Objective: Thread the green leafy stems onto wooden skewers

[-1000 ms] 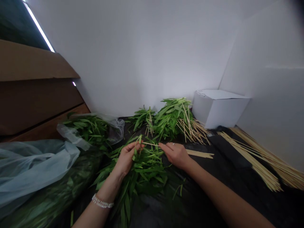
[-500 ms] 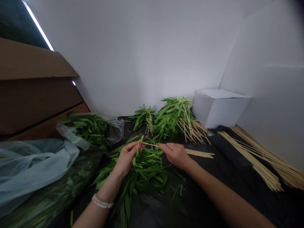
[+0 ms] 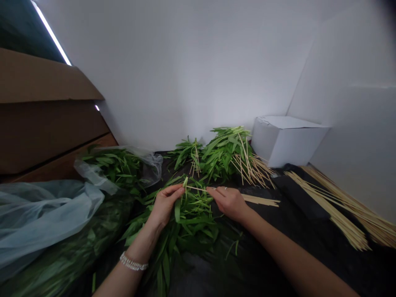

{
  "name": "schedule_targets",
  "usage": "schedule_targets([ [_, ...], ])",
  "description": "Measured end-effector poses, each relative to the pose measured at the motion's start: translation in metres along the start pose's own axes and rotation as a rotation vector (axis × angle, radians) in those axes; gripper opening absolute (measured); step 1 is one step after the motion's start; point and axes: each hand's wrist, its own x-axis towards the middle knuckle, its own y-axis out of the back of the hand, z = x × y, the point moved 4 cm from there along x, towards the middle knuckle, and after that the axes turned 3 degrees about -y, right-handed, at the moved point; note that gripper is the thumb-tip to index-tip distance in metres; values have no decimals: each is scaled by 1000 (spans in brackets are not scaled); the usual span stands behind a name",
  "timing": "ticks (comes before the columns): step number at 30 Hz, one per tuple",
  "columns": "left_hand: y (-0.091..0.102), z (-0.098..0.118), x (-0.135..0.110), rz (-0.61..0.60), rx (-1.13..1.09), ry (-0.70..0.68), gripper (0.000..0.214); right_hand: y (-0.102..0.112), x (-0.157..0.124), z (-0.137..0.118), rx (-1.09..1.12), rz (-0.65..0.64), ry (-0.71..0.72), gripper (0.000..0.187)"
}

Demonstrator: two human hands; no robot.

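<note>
My right hand is closed round a thin wooden skewer that points left. At the skewer's left end, my left hand pinches a leafy green stem between thumb and fingers. The stem stands across the skewer's tip; whether it is pierced is too small to tell. A leaf hangs from it below the fingers. Under both hands lies a loose heap of green leafy stems. Just right of my right hand, several loose skewers lie on the black sheet.
Behind the hands sit a pile of skewered greens and a smaller bunch. A white box stands at the back right, with long skewers before it. At left are a plastic bag of greens and a cardboard box.
My left fingers have shifted slightly on the stem, and its hanging leaf now shows more plainly below the skewer. My right hand keeps nearly the same place.
</note>
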Motion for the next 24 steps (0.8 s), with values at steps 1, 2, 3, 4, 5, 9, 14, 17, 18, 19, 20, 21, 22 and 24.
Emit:
schedule_targets([
  [1,0,0,0,-4,-3,6,35,0,0,0,1,3,3,33],
  [2,-1,0,-1,-10,-4,12,34,0,0,-1,2,6,6,33],
  [3,-1,0,-1,-19,-3,15,34,-1,-1,-1,4,9,8,34],
  [4,-2,0,-2,-27,0,17,34,-1,-1,-2,6,12,9,34],
  [5,-2,0,-2,-31,4,17,33,-2,-1,-2,8,15,9,34],
  [9,-4,1,-3,-51,14,29,34,-4,-3,-2,19,8,3,35],
  [14,-4,1,-4,-87,7,55,33,-7,-5,-3,40,3,1,37],
  [17,-3,1,-4,-94,13,52,33,-8,-5,-4,41,-1,3,37],
  [18,-4,1,-5,-97,19,51,33,-8,-5,-5,38,-2,5,37],
  [19,-4,1,-5,-98,25,50,33,-8,-5,-5,35,-2,7,37],
  [20,-4,2,-5,-100,32,47,32,-8,-5,-6,32,-2,9,37],
  [21,-4,2,-5,-102,39,43,32,-7,-5,-6,31,-2,9,36],
  [22,-4,2,-5,-104,46,38,32,-7,-5,-6,31,1,8,36],
  [24,-4,3,-4,-113,59,28,31,-7,-5,-6,32,10,3,35],
])
